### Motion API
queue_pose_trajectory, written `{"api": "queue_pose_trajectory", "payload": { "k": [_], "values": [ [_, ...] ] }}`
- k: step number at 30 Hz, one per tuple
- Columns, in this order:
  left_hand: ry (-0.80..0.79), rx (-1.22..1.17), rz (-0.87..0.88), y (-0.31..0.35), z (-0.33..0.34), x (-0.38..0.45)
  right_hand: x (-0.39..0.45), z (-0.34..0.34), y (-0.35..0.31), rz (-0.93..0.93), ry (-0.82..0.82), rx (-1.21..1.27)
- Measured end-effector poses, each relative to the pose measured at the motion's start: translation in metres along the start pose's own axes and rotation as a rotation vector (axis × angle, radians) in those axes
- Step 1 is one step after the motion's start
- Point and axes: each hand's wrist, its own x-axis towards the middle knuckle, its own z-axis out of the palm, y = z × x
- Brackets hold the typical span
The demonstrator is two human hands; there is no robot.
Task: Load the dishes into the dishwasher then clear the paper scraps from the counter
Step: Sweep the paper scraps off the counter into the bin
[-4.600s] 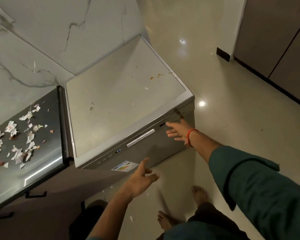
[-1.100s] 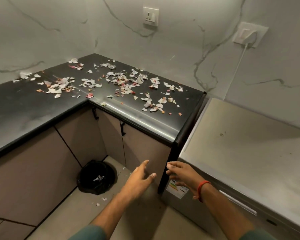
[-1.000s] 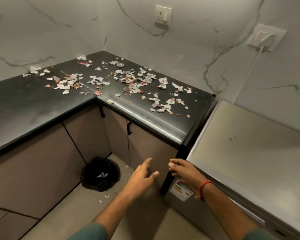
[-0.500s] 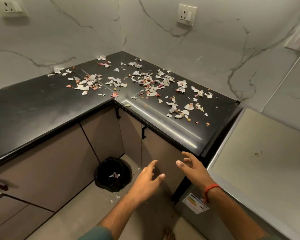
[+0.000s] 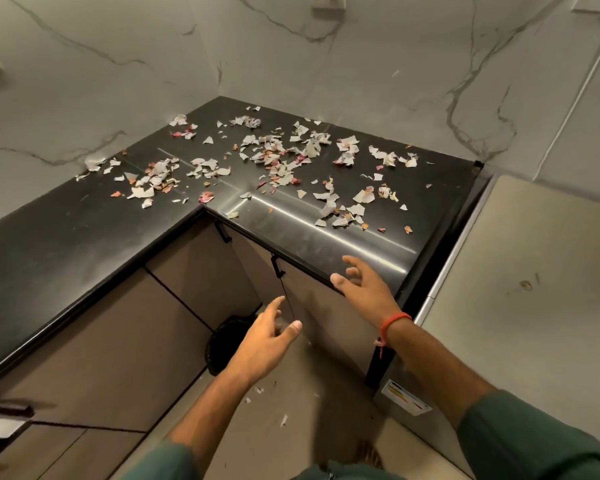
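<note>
Torn white and pink paper scraps (image 5: 278, 161) lie scattered over the black L-shaped counter (image 5: 49, 233), mostly in its back corner. My right hand (image 5: 362, 289), with a red thread on the wrist, reaches up at the counter's front edge, fingers spread and holding nothing. Lower down, my left hand (image 5: 267, 341) hovers in front of the cabinets with loose, empty fingers. The dishwasher (image 5: 520, 292) stands shut at the right, its flat beige top level with the counter.
A black bin (image 5: 229, 341) sits on the floor in the cabinet corner, partly hidden by my left hand. A few scraps (image 5: 257, 393) lie on the floor tiles. Marble walls with sockets enclose the corner. Cabinet handles (image 5: 276, 266) stick out under the counter edge.
The view turned from the dishwasher to the counter corner and moved closer. My right hand left the dishwasher front and rose to the counter edge; my left hand followed, both empty.
</note>
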Motion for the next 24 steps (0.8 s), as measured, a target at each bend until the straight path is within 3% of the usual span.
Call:
{"api": "queue_pose_trajectory", "payload": {
  "k": [8, 15, 24],
  "values": [
    [0.008, 0.042, -0.023, 0.011, 0.007, 0.026, 0.040, -0.014, 0.001, -0.027, 0.066, -0.055],
    [0.006, 0.105, 0.103, 0.013, -0.001, 0.087, 0.086, -0.018, 0.017, 0.000, 0.171, -0.157],
    [0.266, 0.114, 0.232, -0.005, -0.080, 0.209, 0.160, -0.041, 0.030, 0.090, 0.471, -0.363]
  ]
}}
